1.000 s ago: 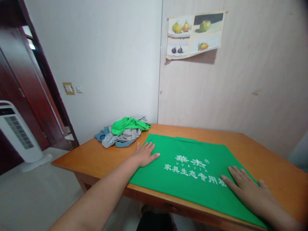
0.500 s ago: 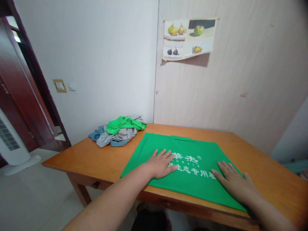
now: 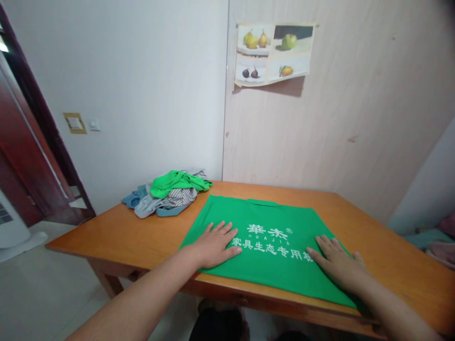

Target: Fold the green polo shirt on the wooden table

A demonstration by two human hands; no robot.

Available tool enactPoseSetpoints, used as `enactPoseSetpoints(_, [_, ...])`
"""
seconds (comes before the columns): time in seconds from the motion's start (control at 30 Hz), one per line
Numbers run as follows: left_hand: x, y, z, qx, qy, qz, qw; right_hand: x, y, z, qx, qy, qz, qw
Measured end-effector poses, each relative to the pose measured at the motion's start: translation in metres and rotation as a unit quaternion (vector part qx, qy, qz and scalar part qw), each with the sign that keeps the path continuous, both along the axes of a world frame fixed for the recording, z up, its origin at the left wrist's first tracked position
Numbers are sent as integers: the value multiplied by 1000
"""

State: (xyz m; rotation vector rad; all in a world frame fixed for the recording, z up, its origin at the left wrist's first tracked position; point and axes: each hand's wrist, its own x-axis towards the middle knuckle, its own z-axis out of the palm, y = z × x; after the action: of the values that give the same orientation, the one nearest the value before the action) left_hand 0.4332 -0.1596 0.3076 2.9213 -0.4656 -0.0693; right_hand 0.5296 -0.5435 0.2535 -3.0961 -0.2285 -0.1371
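Note:
A green T-shirt (image 3: 263, 270) with white printed lettering lies flat and smooth on the wooden table, its neckline at the far edge and its sleeves not showing. My left hand (image 3: 216, 245) rests palm down on the left part of the shirt, fingers spread, beside the print. On the right side, my right hand (image 3: 336, 263) also lies flat on the fabric, close to its right edge, with the fingertips at the end of the lower line of lettering. Neither hand grips the cloth.
A crumpled heap of clothes (image 3: 167, 194), bright green, striped, grey and blue, sits at the table's back left. The wooden table (image 3: 117, 232) meets the wall behind, where a fruit picture (image 3: 273, 54) hangs. A white appliance (image 3: 10, 222) stands on the floor at left.
My left hand has slid left across the shirt, uncovering the start of the lower lettering. My right hand stays in about the same place on the cloth. The view has shifted slightly.

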Motion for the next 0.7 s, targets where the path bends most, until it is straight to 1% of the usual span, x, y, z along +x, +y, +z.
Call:
enactPoseSetpoints(0.07, [6, -14, 1, -9, -20, -14, 1000, -3, 15, 10, 7, -5, 10, 1000])
enactPoseSetpoints(0.1, [9, -23, 0, -14, -33, -29, 999, -6, 26, 15, 15, -8, 26, 1000])
enactPoseSetpoints(0.2, [19, -51, -3, -28, -69, -75, 994, -17, 65, 27, 56, -15, 105, 993])
enactPoseSetpoints(0.27, [23, -65, -8, -28, -69, -88, 993, -25, 89, 27, 77, -4, 165, 983])
enactPoseSetpoints(0.33, [24, -72, -13, -25, -50, -90, 994, -31, 105, 23, 80, 12, 205, 975])
enactPoseSetpoints(0.4, [23, -73, -18, -26, -36, -85, 995, -34, 112, 17, 72, 18, 219, 973])
enactPoseSetpoints(0.5, [21, -69, -21, -23, -32, -80, 996, -36, 111, 13, 66, 15, 223, 972])
enactPoseSetpoints(0.6, [20, -67, -19, -15, -30, -77, 996, -39, 110, 17, 64, 20, 217, 974])
enactPoseSetpoints(0.7, [17, -64, -16, -10, -24, -60, 998, -43, 108, 23, 62, 32, 206, 976])
